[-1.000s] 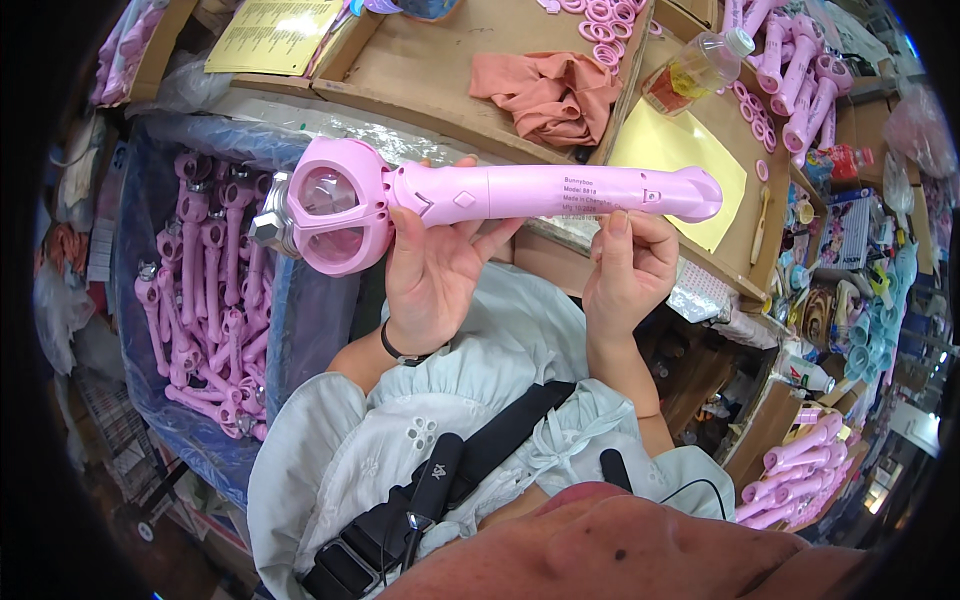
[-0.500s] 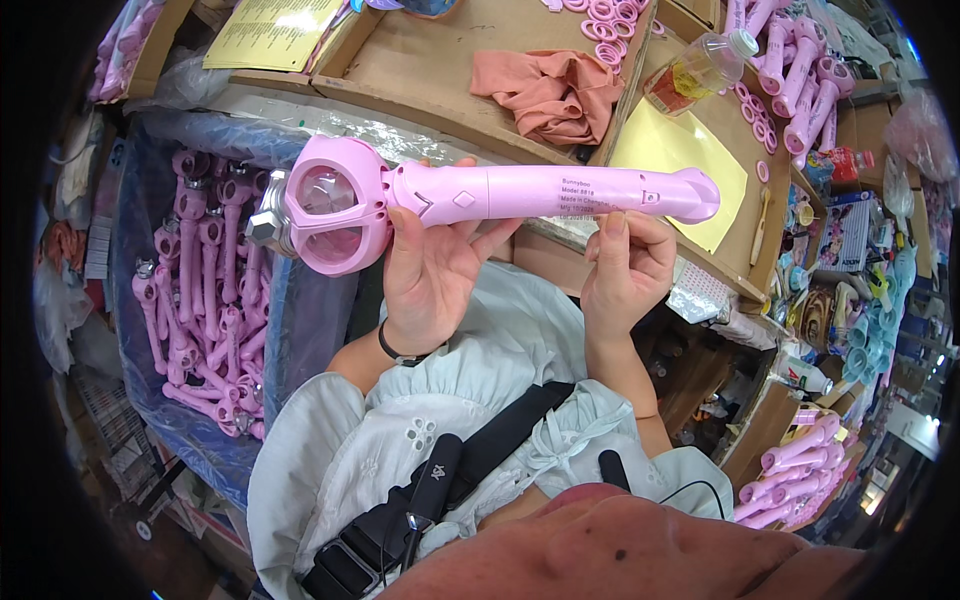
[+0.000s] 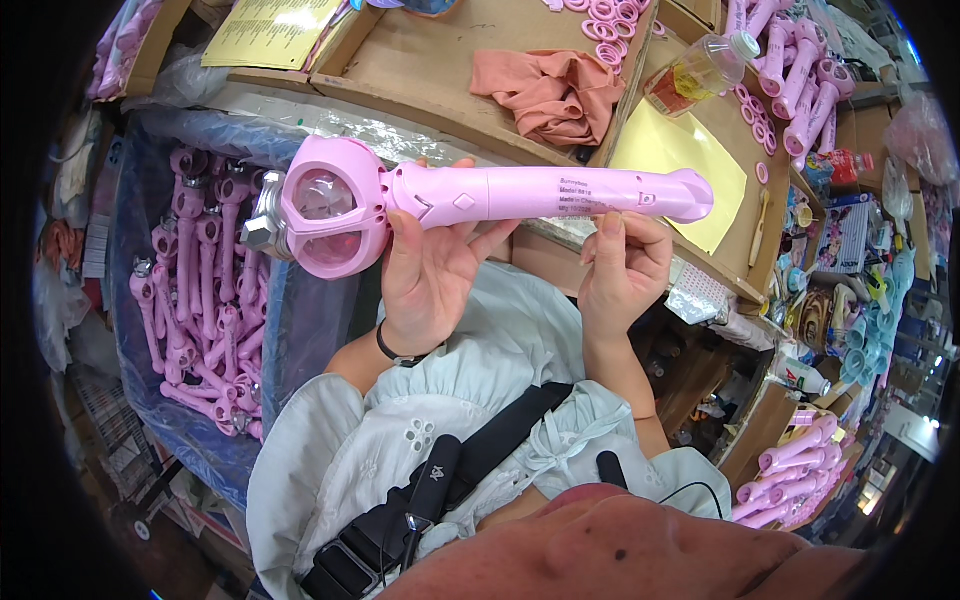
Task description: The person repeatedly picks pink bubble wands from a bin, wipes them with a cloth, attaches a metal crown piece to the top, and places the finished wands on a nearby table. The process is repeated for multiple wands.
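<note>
A pink toy wand (image 3: 520,190) lies level across my view, with a ring-shaped head holding a clear window on the left and a silver, faceted tip (image 3: 262,222) beyond it. My left hand (image 3: 430,275) grips the wand just right of the head, thumb in front and fingers partly hidden behind. Below the handle's right half is my right hand (image 3: 628,265), its fingers curled and the thumb and fingertips pinched at the handle's lower edge. Dark small print runs along that part of the handle.
At left, a blue-lined bin (image 3: 200,440) holds many similar pink wands. Cardboard trays ahead carry an orange cloth (image 3: 550,95), pink rings (image 3: 610,30), a plastic bottle (image 3: 700,72) and yellow paper (image 3: 690,170). More pink wand parts (image 3: 795,470) lie at lower right.
The wand has shifted very slightly left, its head tilting down a touch. Both hands keep nearly the same place and grip.
</note>
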`<state>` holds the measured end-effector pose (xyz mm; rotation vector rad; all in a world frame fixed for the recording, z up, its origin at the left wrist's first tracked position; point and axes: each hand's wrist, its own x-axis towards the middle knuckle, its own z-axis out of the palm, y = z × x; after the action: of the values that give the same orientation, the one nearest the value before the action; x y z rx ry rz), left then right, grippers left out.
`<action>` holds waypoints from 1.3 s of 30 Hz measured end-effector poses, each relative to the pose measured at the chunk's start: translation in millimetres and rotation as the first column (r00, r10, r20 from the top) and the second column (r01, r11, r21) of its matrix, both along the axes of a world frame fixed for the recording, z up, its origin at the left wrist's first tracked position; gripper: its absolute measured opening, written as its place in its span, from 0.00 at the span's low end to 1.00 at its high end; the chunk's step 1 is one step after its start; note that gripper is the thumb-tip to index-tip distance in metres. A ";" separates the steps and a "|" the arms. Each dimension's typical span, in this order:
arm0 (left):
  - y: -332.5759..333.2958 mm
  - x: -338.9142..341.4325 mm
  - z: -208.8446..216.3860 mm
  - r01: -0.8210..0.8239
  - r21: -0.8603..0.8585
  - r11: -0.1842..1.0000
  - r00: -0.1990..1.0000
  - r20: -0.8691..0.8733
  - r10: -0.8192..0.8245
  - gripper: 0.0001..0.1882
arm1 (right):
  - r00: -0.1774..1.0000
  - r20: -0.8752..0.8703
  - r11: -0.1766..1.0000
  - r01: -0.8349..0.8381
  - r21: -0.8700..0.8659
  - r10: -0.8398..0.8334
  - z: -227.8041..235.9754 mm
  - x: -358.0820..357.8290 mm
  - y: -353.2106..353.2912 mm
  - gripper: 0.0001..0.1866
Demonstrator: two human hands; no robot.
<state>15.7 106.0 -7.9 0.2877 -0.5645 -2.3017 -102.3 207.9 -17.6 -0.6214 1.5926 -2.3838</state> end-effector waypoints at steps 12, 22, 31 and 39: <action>3.0 1.7 0.7 0.002 -0.082 0.997 0.999 0.047 0.002 0.32 | 1.000 -0.003 1.000 0.009 0.029 -0.009 -3.2 0.5 0.2 0.07; 8.4 -0.4 -21.6 -0.195 -0.594 0.780 0.978 -0.058 0.200 0.44 | 0.996 0.091 1.000 -0.014 0.018 0.013 -14.1 -1.0 -10.6 0.13; -17.6 17.2 3.7 -0.117 -0.530 0.840 0.987 0.028 0.155 0.46 | 0.946 0.097 0.945 0.295 0.144 -0.310 -8.0 -50.9 18.7 0.17; -82.0 -30.9 33.7 -0.018 -0.575 0.818 0.995 0.066 0.069 0.34 | 0.669 -0.373 0.587 -0.118 0.801 0.643 20.6 -34.7 26.3 0.29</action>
<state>-15.2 24.0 25.9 0.0972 -1.2466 -1.9635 -137.0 234.2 3.0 -1.4989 2.1221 -1.0240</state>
